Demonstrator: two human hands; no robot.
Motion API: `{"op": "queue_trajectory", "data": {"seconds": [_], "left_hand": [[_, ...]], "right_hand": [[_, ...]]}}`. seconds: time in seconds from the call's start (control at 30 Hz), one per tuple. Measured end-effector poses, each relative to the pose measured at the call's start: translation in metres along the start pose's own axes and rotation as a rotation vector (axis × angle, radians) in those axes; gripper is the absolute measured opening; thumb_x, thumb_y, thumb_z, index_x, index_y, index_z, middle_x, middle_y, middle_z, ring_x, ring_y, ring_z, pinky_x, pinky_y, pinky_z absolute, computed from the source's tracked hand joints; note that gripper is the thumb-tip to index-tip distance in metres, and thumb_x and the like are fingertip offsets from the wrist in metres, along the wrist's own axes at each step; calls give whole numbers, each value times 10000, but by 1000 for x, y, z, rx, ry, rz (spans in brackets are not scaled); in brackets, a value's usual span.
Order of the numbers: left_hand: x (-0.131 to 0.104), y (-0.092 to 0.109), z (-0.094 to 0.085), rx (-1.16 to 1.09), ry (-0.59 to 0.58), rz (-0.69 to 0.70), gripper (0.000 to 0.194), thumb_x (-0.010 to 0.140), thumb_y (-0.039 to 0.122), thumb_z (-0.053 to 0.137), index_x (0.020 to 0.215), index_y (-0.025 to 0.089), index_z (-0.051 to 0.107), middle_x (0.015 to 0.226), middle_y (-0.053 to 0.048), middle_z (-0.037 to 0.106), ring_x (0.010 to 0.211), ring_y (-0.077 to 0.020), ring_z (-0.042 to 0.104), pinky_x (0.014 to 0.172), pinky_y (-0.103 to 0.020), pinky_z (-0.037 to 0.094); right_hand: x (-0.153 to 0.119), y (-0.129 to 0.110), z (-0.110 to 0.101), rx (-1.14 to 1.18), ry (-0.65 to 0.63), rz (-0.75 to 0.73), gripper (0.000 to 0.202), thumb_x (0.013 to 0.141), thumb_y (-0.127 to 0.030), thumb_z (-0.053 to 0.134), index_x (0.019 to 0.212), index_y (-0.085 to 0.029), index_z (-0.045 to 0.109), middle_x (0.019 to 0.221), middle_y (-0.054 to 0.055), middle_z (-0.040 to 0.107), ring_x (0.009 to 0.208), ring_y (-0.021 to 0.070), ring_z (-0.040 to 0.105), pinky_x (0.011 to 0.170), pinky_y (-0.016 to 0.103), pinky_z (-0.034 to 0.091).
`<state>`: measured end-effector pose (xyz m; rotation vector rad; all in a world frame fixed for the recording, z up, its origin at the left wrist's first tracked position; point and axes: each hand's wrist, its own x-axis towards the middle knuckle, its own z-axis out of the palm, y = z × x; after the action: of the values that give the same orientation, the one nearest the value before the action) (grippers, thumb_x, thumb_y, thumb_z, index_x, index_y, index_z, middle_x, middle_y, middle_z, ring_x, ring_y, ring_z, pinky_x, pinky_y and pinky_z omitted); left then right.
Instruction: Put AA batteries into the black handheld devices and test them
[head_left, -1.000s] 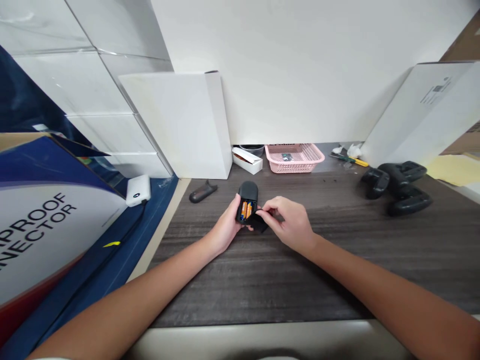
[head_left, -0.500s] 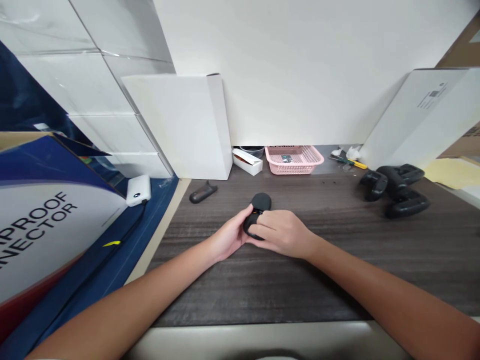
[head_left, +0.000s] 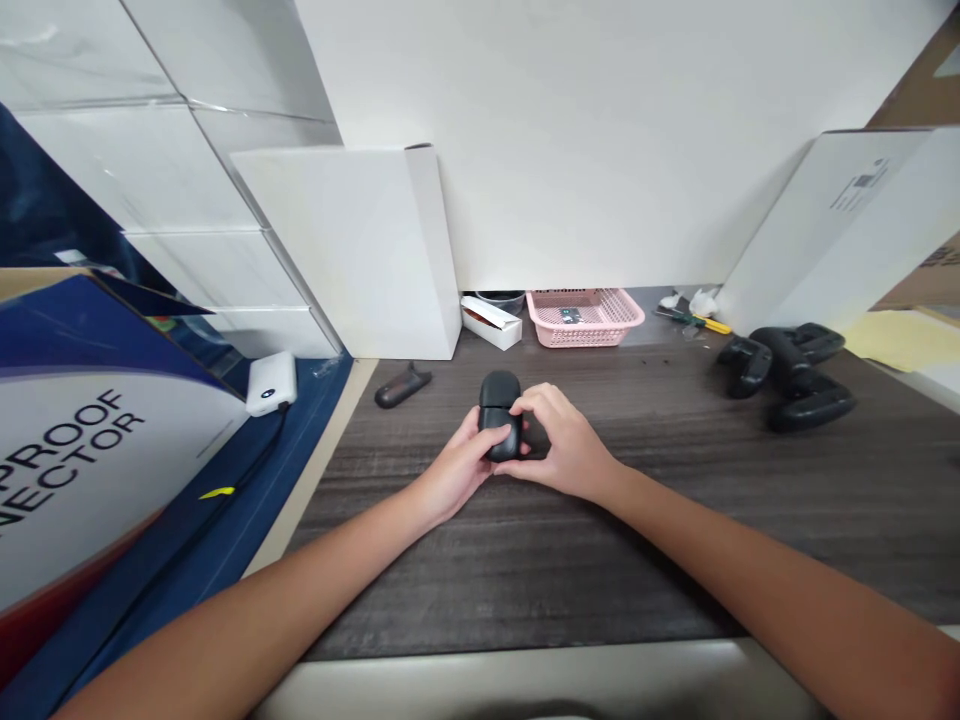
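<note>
A black rounded device (head_left: 500, 415), made of two parts with a seam between them, is held upright above the dark wood-grain table (head_left: 465, 590). My left hand (head_left: 461, 468) wraps round its lower part, the thumb lying across the front. From the right, my right hand (head_left: 564, 445) grips the device's edge, with the index fingertip near the seam and the thumb at the bottom. A small dark elongated piece (head_left: 403, 386) lies on the table to the left of my hands.
Behind are a pink basket (head_left: 585, 320), a small white box (head_left: 491, 322) and yellow-handled pliers (head_left: 697, 317). Black bulky parts (head_left: 795, 372) lie at the right. White boxes (head_left: 360, 250) stand at the back; a white power bank (head_left: 271, 384) lies at the left.
The black device has turned in my hands, and its two parts now sit in line. My right hand has moved from covering its front to its right edge.
</note>
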<state>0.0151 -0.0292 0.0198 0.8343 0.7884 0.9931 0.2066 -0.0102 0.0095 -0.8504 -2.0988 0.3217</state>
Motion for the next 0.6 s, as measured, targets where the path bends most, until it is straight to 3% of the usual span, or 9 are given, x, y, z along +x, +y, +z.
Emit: {"op": "queue_trajectory", "data": {"seconds": [0.2,0.3,0.6], "left_hand": [[3,-3,-3,25,13,42,460,880,339,804,1276,234,595,1124,-50,717,929,-195,724,777,-275,574],[2,-3,-3,32,19,37,448,896,373,795,1274,238,596,1202,-67,712,952,-208,734,766,-280,576],[2,-1,-2,23,23,37,442,888,386,812,1256,236,618,1152,-59,721,938,-200,728,772,-280,574]], "right_hand": [[-1,0,4,18,-3,23,609,783,-427,930,1235,-248,563,1139,81,655,1003,270,619,892,433,530],[0,1,2,26,-1,8,614,781,-450,930,1240,-250,575,1147,86,665,1019,278,620,903,437,530],[0,1,2,-24,2,-8,611,796,-506,912,1246,-246,591,1138,86,674,1016,287,604,902,450,516]]}}
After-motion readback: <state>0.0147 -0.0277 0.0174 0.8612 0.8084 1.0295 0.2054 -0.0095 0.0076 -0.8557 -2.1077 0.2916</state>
